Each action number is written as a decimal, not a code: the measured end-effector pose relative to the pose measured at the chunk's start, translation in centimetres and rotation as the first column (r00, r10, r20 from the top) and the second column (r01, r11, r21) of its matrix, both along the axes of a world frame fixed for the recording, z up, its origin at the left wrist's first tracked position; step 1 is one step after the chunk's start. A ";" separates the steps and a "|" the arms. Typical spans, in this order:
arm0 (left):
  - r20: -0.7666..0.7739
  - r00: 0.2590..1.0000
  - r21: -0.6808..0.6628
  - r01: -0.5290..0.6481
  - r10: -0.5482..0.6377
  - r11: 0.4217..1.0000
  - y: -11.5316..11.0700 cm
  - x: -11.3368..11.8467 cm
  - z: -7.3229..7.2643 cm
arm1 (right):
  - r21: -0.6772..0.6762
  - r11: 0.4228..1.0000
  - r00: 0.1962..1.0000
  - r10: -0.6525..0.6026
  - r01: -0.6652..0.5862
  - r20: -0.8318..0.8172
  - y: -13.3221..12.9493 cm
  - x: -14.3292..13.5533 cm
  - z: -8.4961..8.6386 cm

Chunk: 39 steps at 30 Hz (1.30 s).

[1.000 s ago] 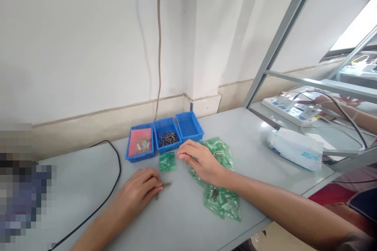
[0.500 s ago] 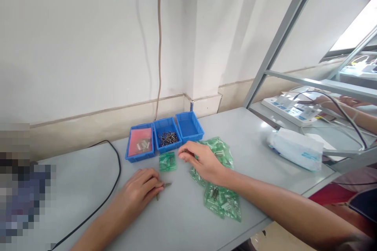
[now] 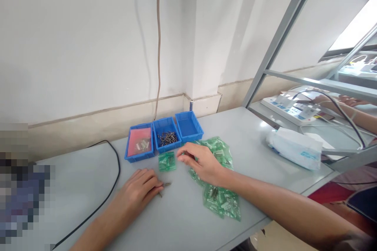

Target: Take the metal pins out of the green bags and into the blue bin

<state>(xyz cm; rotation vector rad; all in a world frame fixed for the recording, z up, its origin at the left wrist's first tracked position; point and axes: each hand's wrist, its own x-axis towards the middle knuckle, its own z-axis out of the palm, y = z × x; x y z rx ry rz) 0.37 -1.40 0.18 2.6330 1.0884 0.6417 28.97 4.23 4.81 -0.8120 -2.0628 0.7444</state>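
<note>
My left hand point(image 3: 143, 186) rests low on the table, fingers closed on screws point(image 3: 167, 184). Their metal ends poke out past the fingertips, one pointing right and another toward me. Just beyond lies a small green plastic bag point(image 3: 167, 161) with dark screws inside. To its right, my right hand point(image 3: 203, 161) is curled with thumb and forefinger pinched together; whatever is between them is too small to make out. Under and around that hand spread several filled green bags point(image 3: 222, 200), with pale cylinders and metal pins showing through.
Three blue bins stand along the wall: one with a pink sheet and clear bag point(image 3: 129, 153), one with screws point(image 3: 159, 125), one bare inside point(image 3: 188, 123). A black cable point(image 3: 118, 164) crosses at left. At right are a white packet point(image 3: 294, 149), a metal frame point(image 3: 282, 27) and another person's arm.
Both hands stay nearly in place. The screw end pointing toward me under my left fingers has tilted and shifted slightly right. The dark bit at my right fingertips no longer shows clearly.
</note>
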 end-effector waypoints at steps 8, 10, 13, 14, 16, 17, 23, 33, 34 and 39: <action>-0.020 1.000 -0.015 -0.018 0.018 1.000 -0.1 0.0 0.1 | 0.025 1.000 1.000 0.012 -0.012 0.000 -0.2 -0.1 -0.2; -0.021 0.999 -0.015 -0.025 0.024 1.000 -0.1 0.1 0.1 | 0.026 1.000 1.000 0.009 -0.009 0.005 -0.1 -0.1 -0.2; -0.029 0.999 -0.014 -0.031 0.030 0.999 -0.2 0.1 0.2 | 0.028 1.000 1.000 0.005 -0.005 0.009 -0.1 0.0 -0.1; -0.030 0.999 -0.012 -0.030 0.029 0.999 -0.2 0.1 0.2 | 0.028 1.000 1.000 0.000 0.000 0.009 -0.1 0.0 -0.1; -0.030 0.999 -0.011 -0.027 0.026 1.000 -0.2 0.2 0.3 | 0.028 1.000 1.000 -0.011 0.010 0.009 0.0 0.1 0.0; -0.029 0.999 -0.009 -0.026 0.025 1.000 -0.2 0.2 0.3 | 0.028 0.999 1.000 -0.016 0.015 0.009 0.0 0.1 0.1; -0.018 0.999 0.005 -0.032 0.032 0.999 -0.2 0.2 0.3 | 0.024 1.000 1.000 0.011 -0.011 0.008 -0.1 0.0 0.0; -0.029 0.999 0.006 -0.038 0.038 0.999 -0.2 0.2 0.1 | 0.016 1.000 1.000 0.008 -0.009 0.016 -0.2 0.0 -0.2; -0.029 0.999 0.004 -0.039 0.039 0.999 -0.2 0.2 0.1 | 0.015 1.000 1.000 0.010 -0.010 0.016 -0.2 0.0 -0.2; -0.031 0.999 -0.005 -0.041 0.041 0.999 -0.2 0.1 0.1 | 0.019 1.000 1.000 0.016 -0.016 0.023 -0.1 -0.1 -0.4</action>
